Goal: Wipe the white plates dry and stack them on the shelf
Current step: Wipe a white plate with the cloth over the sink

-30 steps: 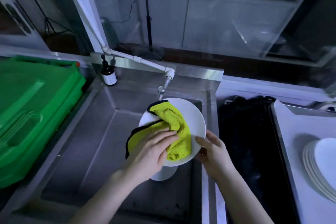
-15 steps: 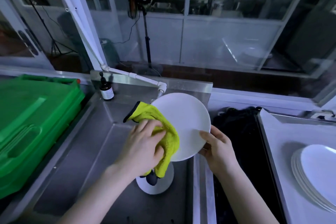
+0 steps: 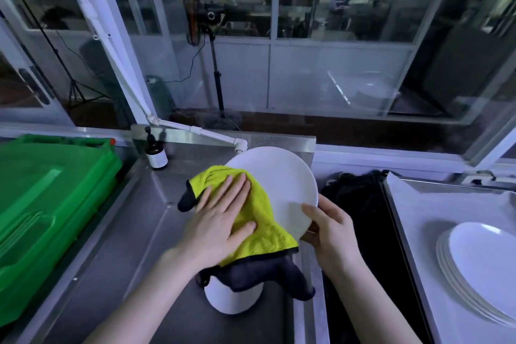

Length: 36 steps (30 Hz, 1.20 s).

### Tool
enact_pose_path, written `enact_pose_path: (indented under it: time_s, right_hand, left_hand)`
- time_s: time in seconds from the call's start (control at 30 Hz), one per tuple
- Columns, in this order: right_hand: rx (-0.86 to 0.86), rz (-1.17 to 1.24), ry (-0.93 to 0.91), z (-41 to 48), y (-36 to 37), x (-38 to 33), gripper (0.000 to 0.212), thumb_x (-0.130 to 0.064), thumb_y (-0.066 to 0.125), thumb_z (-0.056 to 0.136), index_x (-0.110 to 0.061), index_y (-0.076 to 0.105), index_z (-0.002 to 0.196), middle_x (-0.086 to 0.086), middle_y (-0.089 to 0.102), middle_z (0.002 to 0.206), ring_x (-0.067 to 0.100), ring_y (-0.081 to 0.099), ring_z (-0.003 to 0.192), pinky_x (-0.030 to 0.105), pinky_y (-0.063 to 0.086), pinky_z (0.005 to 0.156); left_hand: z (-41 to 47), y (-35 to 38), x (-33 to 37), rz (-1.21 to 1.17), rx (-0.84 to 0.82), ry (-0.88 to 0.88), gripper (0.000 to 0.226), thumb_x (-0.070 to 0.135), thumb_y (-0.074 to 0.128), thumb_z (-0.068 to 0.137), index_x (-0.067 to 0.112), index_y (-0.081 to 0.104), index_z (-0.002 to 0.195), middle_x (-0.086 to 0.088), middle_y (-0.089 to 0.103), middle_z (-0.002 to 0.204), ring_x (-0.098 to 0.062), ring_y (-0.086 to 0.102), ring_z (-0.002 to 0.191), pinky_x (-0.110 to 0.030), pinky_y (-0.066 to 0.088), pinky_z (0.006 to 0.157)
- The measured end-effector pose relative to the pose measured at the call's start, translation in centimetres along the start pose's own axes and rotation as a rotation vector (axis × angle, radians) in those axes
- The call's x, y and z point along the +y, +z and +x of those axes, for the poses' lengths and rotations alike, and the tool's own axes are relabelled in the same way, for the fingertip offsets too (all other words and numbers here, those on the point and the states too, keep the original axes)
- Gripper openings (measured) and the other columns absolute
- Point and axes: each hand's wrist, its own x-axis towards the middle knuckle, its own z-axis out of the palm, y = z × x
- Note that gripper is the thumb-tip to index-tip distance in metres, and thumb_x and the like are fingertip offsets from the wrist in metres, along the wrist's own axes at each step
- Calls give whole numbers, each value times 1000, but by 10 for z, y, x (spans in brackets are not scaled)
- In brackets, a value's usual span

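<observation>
While a green crate [image 3: 42,204] flanks the steel sink [image 3: 134,232] on its left | plate stack [image 3: 480,268] lies on the white surface [image 3: 413,220] at right | white plate [image 3: 279,176] is tilted above the sink | yellow cloth [image 3: 262,220] drapes its left half | left hand [image 3: 220,220] presses the cloth, fingers straight | right hand [image 3: 329,229] grips the plate's lower right rim

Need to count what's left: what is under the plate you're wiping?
One white round piece lies in the sink below the held plate. The dark hanging end of the cloth covers its top, so whether more lie there cannot be seen.
</observation>
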Motion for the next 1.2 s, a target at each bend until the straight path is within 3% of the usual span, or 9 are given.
enact_pose_path:
  time_s: [0.17,0.3,0.4,0.6,0.73,0.83,0.97,1.1,1.2]
  right_hand:
    - [-18,-15,-42,2,4,-9,32,0,51,95,-17,77,104,15,73,92,26,68,76,38,58,65]
    - [-105,-28,-7,-8,20,-1,27,3,50,96,-6,74,103,20,65,84,30,58,75,32,51,61]
    - [-99,-29,24,-11,23,2,28,1,51,96,-9,77,102,14,68,84,24,61,75,31,53,62]
    - [-17,-43,-55,5,6,-17,29,0,54,92,-14,77,104,13,72,89,25,64,74,42,55,68]
    - [8,-29,-63,9,4,-17,33,0,52,94,-18,78,103,12,73,93,28,67,81,47,57,75]
    - [-40,-50,-43,4,10,-7,33,1,50,95,-16,76,106,18,73,96,33,67,80,43,58,69]
    - [-77,-83,5,-5,17,9,20,0,54,93,-4,72,102,18,51,88,33,40,80,33,31,59]
    - [-103,-72,0,-10,12,0,30,1,54,91,-13,77,103,16,71,86,28,63,72,34,54,58]
    - [-74,-52,-50,-5,1,-12,34,1,54,92,-17,77,109,14,75,96,26,70,77,40,58,64]
  left_hand:
    - [-10,8,27,-102,17,168,64,57,8,96,30,-10,152,16,-20,160,-9,-21,148,-47,-2,122]
    - [17,1,33,-83,128,205,62,50,10,100,29,-5,156,16,-14,162,-8,-14,149,-43,5,122]
    - [35,-6,23,22,148,265,63,51,16,99,28,1,157,15,-8,163,-8,-8,150,-42,6,122]
    - [30,-4,-16,-20,61,60,65,49,25,102,32,-18,147,13,-22,158,-11,-22,147,-44,0,121]
    - [7,9,19,-191,35,96,63,54,2,92,32,-14,149,16,-21,159,-7,-24,146,-45,-7,121]
    - [7,16,37,-206,59,95,66,54,-2,92,30,-13,152,17,-23,159,-5,-26,145,-45,-7,121]
    - [34,9,35,-135,137,165,65,55,6,96,29,-8,154,15,-17,161,-7,-19,148,-43,-4,122]
    - [50,-1,4,-55,153,161,66,58,5,96,29,-5,154,12,-11,162,-10,-12,150,-43,2,122]
    - [41,0,-14,-54,152,77,71,59,4,94,22,2,155,7,-10,162,-16,-13,150,-45,4,122]
